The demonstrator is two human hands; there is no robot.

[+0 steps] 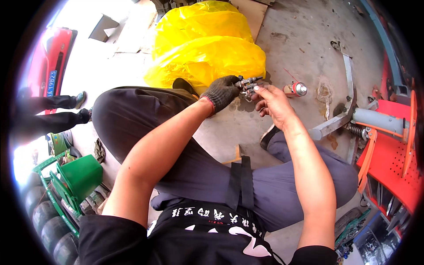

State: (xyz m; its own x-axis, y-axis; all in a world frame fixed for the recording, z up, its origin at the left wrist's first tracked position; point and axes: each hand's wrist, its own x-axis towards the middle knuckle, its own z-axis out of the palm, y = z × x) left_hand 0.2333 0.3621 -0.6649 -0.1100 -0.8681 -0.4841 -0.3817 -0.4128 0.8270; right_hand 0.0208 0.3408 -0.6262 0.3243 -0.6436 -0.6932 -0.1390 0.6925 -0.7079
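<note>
The small metal fitting (pixel 247 84) sits between both hands, held out over the concrete floor (pixel 300 39) in front of the person's bent knees. The left hand (pixel 221 92) wears a dark knitted glove with a red cuff, and its grip is clamped around the fitting's left end; the bare right hand (pixel 273 102) pinches the right end from below and beside, fingertips closed on it — so both grips are together on the same piece. The fitting looks silvery grey, short and knobbly, with a thin stem poking toward the right and a little loop of wire or clip hanging under it; finer detail is too small to tell. Just beyond the right hand a spray can (pixel 296 89) lies on the floor, near but not touching. Behind the hands rises a big yellow plastic-wrapped bundle (pixel 205 44); a red metal machine frame (pixel 388 150) stands at the right
</note>
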